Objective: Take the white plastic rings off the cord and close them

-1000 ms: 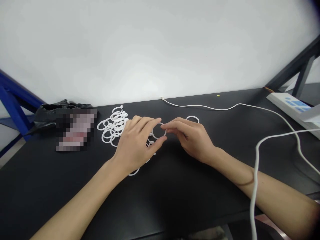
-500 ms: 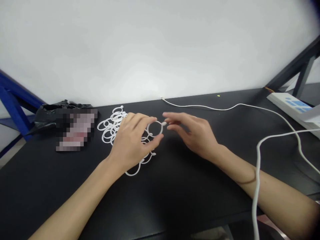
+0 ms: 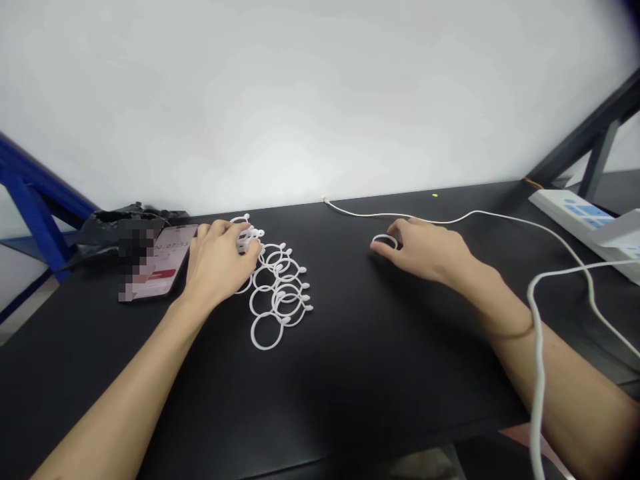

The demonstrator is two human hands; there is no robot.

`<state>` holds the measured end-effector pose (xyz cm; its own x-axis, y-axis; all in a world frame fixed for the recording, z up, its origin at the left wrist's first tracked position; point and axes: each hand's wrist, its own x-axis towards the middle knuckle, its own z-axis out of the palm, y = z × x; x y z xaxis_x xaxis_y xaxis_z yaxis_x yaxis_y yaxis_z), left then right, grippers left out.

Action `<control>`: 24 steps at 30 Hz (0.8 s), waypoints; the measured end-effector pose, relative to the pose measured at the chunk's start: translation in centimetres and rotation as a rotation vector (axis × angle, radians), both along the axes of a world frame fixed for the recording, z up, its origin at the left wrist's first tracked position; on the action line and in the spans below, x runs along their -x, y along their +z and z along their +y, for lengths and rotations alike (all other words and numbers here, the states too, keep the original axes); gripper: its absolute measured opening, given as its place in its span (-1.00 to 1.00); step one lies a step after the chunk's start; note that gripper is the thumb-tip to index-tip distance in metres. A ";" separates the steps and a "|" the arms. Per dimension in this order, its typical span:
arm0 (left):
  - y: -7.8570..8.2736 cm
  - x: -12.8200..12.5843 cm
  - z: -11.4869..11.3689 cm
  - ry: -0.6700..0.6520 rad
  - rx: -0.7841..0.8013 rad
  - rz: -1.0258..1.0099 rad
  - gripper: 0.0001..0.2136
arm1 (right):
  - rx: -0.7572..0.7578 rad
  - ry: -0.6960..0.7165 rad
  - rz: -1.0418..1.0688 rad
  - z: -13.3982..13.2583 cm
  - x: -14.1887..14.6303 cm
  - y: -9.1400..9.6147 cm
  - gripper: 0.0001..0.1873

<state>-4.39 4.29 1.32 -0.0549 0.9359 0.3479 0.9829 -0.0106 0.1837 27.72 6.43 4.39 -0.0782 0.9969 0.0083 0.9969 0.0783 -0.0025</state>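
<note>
A chain of several linked white plastic rings [image 3: 280, 293] lies on the black table [image 3: 350, 360]. My left hand [image 3: 215, 263] rests on the chain's far left end, fingers curled and pinching rings there. My right hand [image 3: 425, 248] has reached right to a single loose white ring [image 3: 384, 241] lying apart; its fingertips touch and close round that ring.
A phone [image 3: 165, 267] lies left of my left hand, beside a crumpled black bag [image 3: 107, 230]. A white cable [image 3: 500, 217] runs along the back and over my right forearm. A white power strip [image 3: 585, 217] sits at the far right. A blue frame [image 3: 30, 207] stands at the left.
Both hands have parted: the left moved left to the ring pile's end, the right moved right to the loose ring. The ring they held together now lies in the chain.
</note>
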 end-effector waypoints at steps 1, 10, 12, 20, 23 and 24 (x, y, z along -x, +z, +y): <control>0.0 -0.1 0.0 -0.007 -0.025 0.002 -0.58 | 0.011 0.041 0.003 0.0 -0.2 -0.3 -0.45; 0.5 -3.8 -1.9 -0.442 -0.219 0.042 -0.68 | -0.169 0.638 0.319 -0.6 1.0 -2.7 -0.81; 0.5 -5.0 -2.6 -0.536 -0.183 0.067 -0.65 | -0.188 0.713 0.401 -1.1 1.7 -2.8 -0.79; 0.3 -6.9 -3.5 -0.630 -0.209 0.095 -0.57 | -0.303 0.876 0.660 -2.7 3.3 -2.5 -0.80; 0.3 -6.9 -3.4 -0.635 -0.232 0.075 -0.62 | -0.342 0.860 0.684 -2.9 3.4 -2.6 -0.80; 0.3 -6.8 -3.4 -0.637 -0.237 0.065 -0.63 | -0.350 0.852 0.685 -2.9 3.4 -2.6 -0.80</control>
<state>2.45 0.86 1.62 0.5093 0.6772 0.5311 0.7808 -0.6231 0.0457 24.28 3.51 1.81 -0.5984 0.5573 0.5757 0.4180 0.8301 -0.3691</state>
